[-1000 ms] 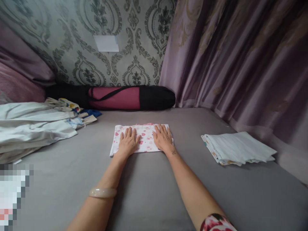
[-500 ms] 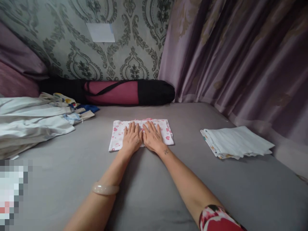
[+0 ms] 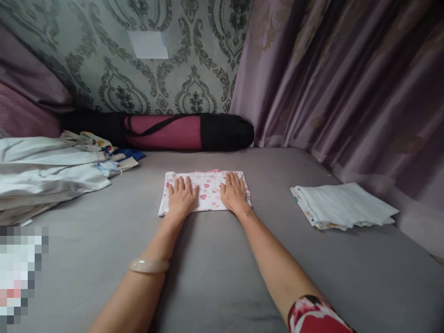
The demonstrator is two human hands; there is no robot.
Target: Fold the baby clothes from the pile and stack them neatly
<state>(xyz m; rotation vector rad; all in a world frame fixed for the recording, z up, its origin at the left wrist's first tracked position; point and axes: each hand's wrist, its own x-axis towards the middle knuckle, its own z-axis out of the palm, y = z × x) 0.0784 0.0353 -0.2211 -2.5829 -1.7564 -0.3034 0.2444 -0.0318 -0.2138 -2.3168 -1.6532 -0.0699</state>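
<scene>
A folded white cloth (image 3: 207, 200) printed with pink hearts and flowers lies flat on the grey bed sheet in front of me. My left hand (image 3: 182, 196) rests palm down on its left part, fingers stretched out. On the cloth's right part, my right hand (image 3: 235, 192) also lies flat, its fingers extended and close together. Between the two hands the printed middle of the cloth shows. Some pink fabric peeks out along its far edge.
A folded stack of pale cloths (image 3: 347, 206) lies to the right. Crumpled white clothes (image 3: 45, 162) are heaped at the left. A black and maroon long bag (image 3: 163, 132) lies along the wall, and a purple curtain (image 3: 312, 78) hangs at the right. The lower left corner is pixelated.
My hands have slid apart over the cloth, the left one toward the left and the right one toward the right. The cloth's middle, covered before, now shows.
</scene>
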